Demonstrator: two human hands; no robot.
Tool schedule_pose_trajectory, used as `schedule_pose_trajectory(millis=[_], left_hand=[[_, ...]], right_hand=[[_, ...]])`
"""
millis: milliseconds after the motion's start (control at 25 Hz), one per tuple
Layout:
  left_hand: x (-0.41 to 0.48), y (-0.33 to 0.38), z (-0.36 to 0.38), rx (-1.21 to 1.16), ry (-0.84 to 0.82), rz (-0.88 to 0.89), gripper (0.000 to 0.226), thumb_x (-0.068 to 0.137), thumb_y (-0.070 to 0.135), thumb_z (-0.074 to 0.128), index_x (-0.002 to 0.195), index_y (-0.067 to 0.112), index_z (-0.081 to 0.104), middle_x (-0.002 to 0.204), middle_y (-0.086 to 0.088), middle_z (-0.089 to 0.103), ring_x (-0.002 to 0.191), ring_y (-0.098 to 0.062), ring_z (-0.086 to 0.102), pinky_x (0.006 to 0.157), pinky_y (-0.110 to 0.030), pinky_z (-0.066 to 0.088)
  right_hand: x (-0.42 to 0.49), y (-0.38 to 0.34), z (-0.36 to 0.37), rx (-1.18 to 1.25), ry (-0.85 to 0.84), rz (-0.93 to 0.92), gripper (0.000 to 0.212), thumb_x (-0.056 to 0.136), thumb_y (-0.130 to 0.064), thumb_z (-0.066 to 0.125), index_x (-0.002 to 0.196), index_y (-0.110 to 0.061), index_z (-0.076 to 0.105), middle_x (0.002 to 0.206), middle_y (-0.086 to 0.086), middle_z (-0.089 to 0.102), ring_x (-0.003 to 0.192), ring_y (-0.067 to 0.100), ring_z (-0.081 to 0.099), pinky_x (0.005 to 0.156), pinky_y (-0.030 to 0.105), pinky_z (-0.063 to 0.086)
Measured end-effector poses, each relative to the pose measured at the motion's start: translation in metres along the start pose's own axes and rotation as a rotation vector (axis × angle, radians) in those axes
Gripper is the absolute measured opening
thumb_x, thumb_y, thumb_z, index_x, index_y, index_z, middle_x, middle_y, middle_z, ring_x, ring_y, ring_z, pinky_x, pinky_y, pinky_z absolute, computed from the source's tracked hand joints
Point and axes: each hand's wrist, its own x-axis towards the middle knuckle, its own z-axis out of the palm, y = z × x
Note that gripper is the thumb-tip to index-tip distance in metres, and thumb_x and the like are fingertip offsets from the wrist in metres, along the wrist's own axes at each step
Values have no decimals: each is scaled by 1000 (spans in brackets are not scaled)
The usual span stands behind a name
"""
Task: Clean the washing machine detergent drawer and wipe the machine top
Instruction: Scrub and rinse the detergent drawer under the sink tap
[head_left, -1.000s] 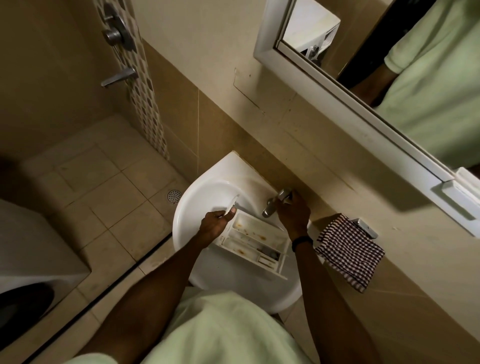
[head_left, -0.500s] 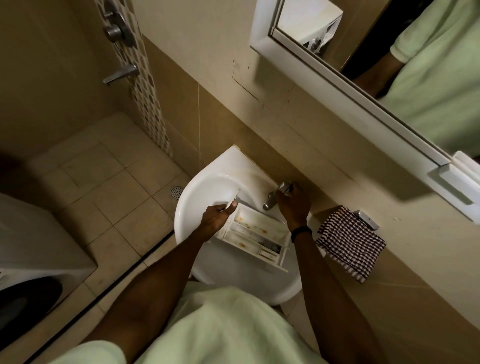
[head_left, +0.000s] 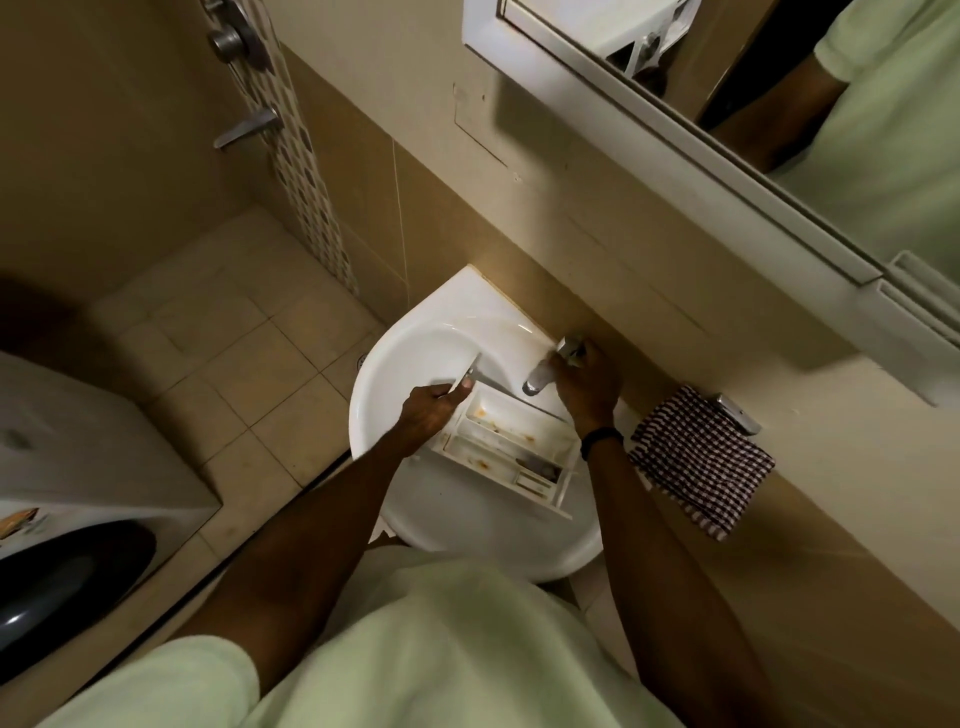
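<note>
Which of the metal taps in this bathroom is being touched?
The chrome tap on the white basin, gripped by the right hand; the wall's metal shower lever is untouched.

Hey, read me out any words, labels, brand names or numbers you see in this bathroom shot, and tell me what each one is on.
No text here can be read.
Coloured sticker on the washing machine front: blurred, unreadable.
Faint mark on the machine's top: too dim to tell if it is text.
Detergent drawer over the sink: any compartment markings are too small to read.

white sink (head_left: 410, 348), mirror (head_left: 883, 130), shower handle (head_left: 247, 130), tiled floor (head_left: 249, 374)
</note>
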Motion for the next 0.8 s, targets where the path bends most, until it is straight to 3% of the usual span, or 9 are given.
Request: schedule_pose_trajectory(millis=[200,400,600,720,800], left_hand=[[-4,5,1,22,-10,-15,61,86,79,55,113,30,78,105,3,74,103,-20,64,100,-36,46],[-5,6,2,37,1,-38,62,82,85,54,85,27,77,78,5,71,83,-18,63,90,-36,49],[-6,6,2,38,-6,-24,63,83,84,53,103,30,78,92,6,73,94,-17,64,96,-36,48],[-5,5,2,38,-9,-31,62,82,84,54,101,29,78,87,8,70,91,-17,63,96,-37,49],[-5,6,2,37,-11,-37,63,82,85,54,103,30,78,94,5,73,97,-20,65,101,-40,50]], right_hand=[[2,1,-1,5,-30,-18,34,83,-28,73,114,-12,68,108,3,73,96,21,67,79,25,48],[4,3,-4,-3,-48,-60,30,82,-22,72,110,-14,68,105,2,72,94,21,67,79,28,52],[5,5,-8,-22,-62,-88,31,82,-20,73,112,-12,68,107,5,72,95,22,66,79,25,48],[7,5,-9,-26,-67,-91,31,82,-20,73,111,-11,68,106,7,72,97,25,67,81,31,52],[8,6,-10,-28,-79,-91,31,82,-19,73,112,-11,67,107,7,72,97,24,67,78,27,50]])
